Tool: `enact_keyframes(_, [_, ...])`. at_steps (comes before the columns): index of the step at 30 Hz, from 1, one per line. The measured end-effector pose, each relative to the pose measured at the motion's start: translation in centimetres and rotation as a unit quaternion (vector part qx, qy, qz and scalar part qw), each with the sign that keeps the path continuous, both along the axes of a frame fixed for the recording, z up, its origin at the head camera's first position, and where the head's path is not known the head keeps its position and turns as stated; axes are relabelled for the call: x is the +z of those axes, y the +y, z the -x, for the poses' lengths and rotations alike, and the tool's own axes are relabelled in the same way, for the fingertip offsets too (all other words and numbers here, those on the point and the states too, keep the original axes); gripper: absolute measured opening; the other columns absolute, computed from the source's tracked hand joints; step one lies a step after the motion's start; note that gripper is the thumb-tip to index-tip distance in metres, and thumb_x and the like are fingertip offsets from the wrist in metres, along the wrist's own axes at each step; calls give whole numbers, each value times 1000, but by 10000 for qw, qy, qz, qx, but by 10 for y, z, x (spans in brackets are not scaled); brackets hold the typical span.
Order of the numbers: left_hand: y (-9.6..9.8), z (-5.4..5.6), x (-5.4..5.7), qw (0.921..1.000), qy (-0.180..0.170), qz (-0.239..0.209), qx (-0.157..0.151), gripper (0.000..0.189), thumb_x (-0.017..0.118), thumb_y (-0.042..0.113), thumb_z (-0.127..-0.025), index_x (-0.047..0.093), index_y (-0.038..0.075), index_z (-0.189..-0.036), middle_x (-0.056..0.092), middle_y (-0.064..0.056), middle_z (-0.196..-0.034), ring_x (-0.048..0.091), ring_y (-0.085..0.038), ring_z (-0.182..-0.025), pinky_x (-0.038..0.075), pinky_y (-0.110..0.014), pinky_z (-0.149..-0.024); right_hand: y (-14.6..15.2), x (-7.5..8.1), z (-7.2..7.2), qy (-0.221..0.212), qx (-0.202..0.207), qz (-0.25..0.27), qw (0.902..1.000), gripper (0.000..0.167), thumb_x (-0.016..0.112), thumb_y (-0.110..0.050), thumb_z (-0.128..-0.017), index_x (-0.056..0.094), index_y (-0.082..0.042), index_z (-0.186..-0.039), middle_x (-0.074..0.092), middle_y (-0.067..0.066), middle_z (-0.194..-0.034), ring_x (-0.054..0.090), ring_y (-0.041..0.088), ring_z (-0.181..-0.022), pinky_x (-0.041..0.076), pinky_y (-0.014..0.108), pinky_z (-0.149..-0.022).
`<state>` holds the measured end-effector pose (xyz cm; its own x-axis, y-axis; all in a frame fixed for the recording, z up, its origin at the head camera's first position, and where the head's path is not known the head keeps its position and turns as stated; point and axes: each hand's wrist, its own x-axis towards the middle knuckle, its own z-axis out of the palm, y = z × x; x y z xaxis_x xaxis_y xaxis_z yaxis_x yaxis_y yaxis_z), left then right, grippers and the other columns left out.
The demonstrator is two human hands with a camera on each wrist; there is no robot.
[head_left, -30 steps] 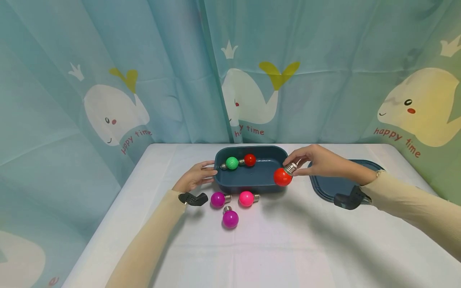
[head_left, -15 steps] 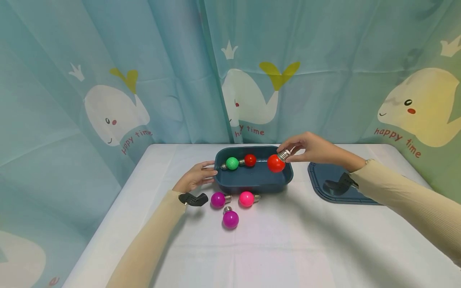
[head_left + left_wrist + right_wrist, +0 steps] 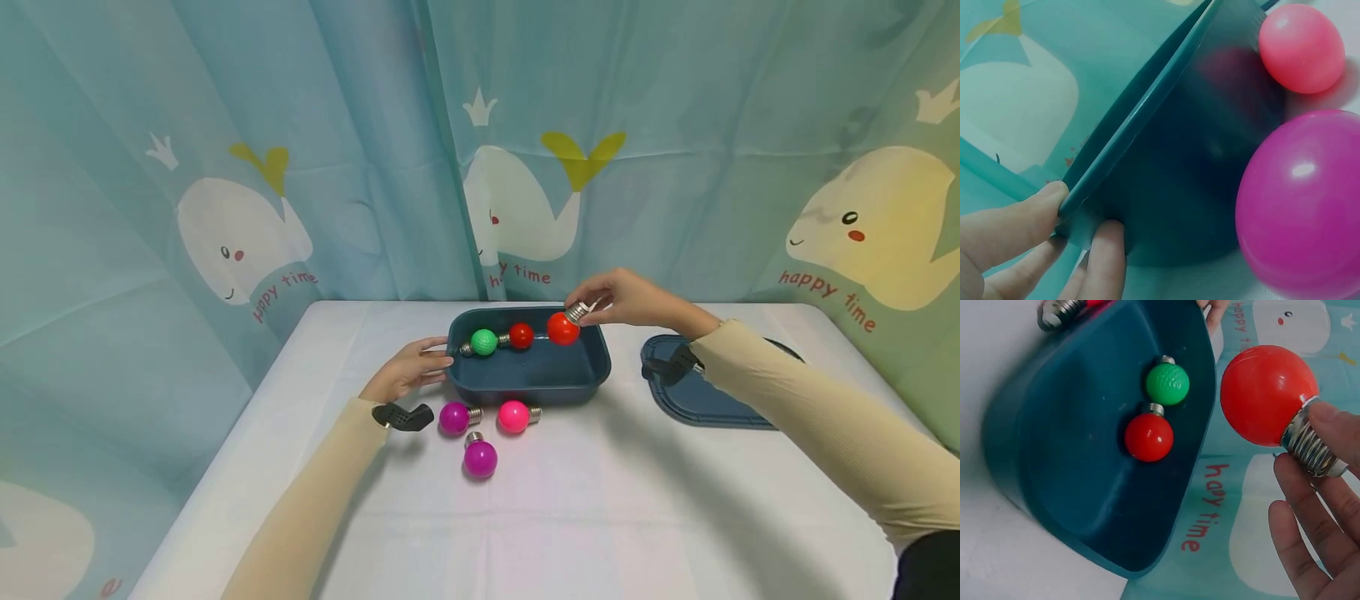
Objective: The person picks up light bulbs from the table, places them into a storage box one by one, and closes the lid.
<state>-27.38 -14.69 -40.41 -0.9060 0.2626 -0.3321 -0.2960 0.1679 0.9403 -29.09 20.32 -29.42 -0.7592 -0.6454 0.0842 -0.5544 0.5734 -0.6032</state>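
Whale-print curtains [image 3: 360, 125] back a white surface [image 3: 570, 517]. Right hand [image 3: 622, 297] pinches a red bulb [image 3: 562, 328] by its ridged base [image 3: 1302, 439] above a tub [image 3: 525, 395]; left hand [image 3: 407, 368] touches the tub's end. The bulb is probably light, stiff, slick, fragile: best held there.

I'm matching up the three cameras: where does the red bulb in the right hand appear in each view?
Head: the held red bulb is right of and slightly below the picture's centre, in the right hand, seen against the blue box.
Left wrist: not in it.
Right wrist: upper right, gripped by its metal base.
Shared landmark: the blue box, visible in all three.
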Motion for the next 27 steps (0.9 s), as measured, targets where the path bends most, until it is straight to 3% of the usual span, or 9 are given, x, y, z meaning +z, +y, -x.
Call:
enact_keyframes(5, [0, 1, -1, 10000, -41, -1, -8, 59, 54, 7, -94, 28, 6, -147, 42, -20, -142, 56, -15, -109, 40, -40, -108, -7, -10, 12, -104, -98, 23, 9999, 28, 71, -9, -82, 69, -3, -109, 69, 14, -106, 64, 22, -92, 57, 32, -82])
enact_keyframes(15, [0, 2, 0, 10000, -67, -41, -59, 59, 53, 6, -94, 27, 6, -147, 39, -21, -144, 54, -19, -114, 40, -41, -108, -28, -24, 24, -247, 105, 147, 9995, 27, 72, -2, -79, 69, 1, -106, 70, 16, -102, 65, 21, -84, 58, 29, -78])
enact_keyframes(27, [-1, 2, 0, 9999, -44, -76, -88, 58, 53, 6, -94, 28, 4, -147, 42, -22, -140, 56, -15, -108, 40, -41, -108, -46, -33, 36, -183, 241, 60, 9995, 24, 72, -1, -79, 69, 2, -103, 69, 18, -101, 66, 25, -85, 58, 38, -81])
